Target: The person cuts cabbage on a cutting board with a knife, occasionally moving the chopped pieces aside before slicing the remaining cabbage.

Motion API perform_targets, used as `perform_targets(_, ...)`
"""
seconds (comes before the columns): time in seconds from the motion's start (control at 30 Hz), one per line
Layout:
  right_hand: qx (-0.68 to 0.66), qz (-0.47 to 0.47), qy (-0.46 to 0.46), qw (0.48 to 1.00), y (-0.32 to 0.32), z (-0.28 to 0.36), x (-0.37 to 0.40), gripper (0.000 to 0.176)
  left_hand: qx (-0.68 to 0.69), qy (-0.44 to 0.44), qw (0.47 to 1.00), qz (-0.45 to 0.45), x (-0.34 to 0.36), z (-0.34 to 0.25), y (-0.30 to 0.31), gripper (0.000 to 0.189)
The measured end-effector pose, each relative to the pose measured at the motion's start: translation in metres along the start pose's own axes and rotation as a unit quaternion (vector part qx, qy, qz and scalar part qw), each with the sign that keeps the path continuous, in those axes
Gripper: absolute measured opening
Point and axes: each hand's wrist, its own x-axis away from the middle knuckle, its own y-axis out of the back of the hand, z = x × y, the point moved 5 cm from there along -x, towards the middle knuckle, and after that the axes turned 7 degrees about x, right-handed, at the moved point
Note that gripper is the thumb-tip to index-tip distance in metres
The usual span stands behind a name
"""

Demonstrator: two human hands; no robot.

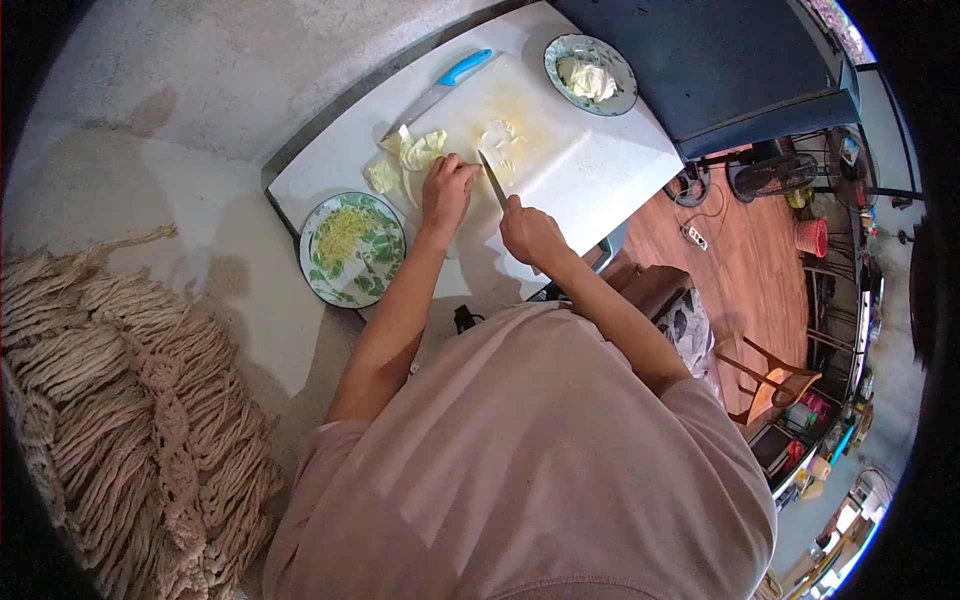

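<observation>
My right hand [532,236] is wrapped round the handle of a knife [493,180], its blade pointing up and left over the white cutting board [555,150]. Beside the blade tip, my left hand [449,192] has its fingers bent together; what they press on is too small to make out. Pale green cabbage leaves [422,150] lie just above my left hand. Small white pieces [503,133] are on the board beyond the blade. At the left, a green-patterned plate [388,274] holds yellow-green shreds [344,235].
A second knife with a blue handle [465,67] lies along the board's upper left edge. A patterned bowl [624,97] with white cabbage stands at the table's far corner. Knotted rope [160,420] hangs at the left; a wooden chair [775,390] stands at the right.
</observation>
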Motion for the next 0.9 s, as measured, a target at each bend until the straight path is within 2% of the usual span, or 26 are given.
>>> perform_targets(0.4,0.050,0.093,-0.031,0.994,0.001,0.018,0.003,0.024,-0.017,0.001,1.000,0.003,0.001,-0.001,0.000,0.014)
perform_targets(0.47,0.061,0.070,-0.017,0.996,-0.023,0.017,-0.005,0.022,-0.020,0.001,1.000,0.001,0.004,0.002,-0.002,0.014)
perform_targets(0.63,0.054,0.007,-0.025,0.998,-0.003,0.005,-0.031,0.021,-0.009,0.015,1.000,0.000,0.002,0.000,-0.003,0.011)
perform_targets(0.83,0.056,0.010,-0.027,0.998,0.006,0.005,-0.013,0.021,-0.002,0.000,1.000,-0.013,0.002,0.000,-0.003,0.010)
perform_targets(0.9,0.030,0.057,-0.036,0.997,0.005,0.008,-0.009,0.022,-0.017,-0.001,1.000,-0.007,0.002,0.001,-0.003,0.010)
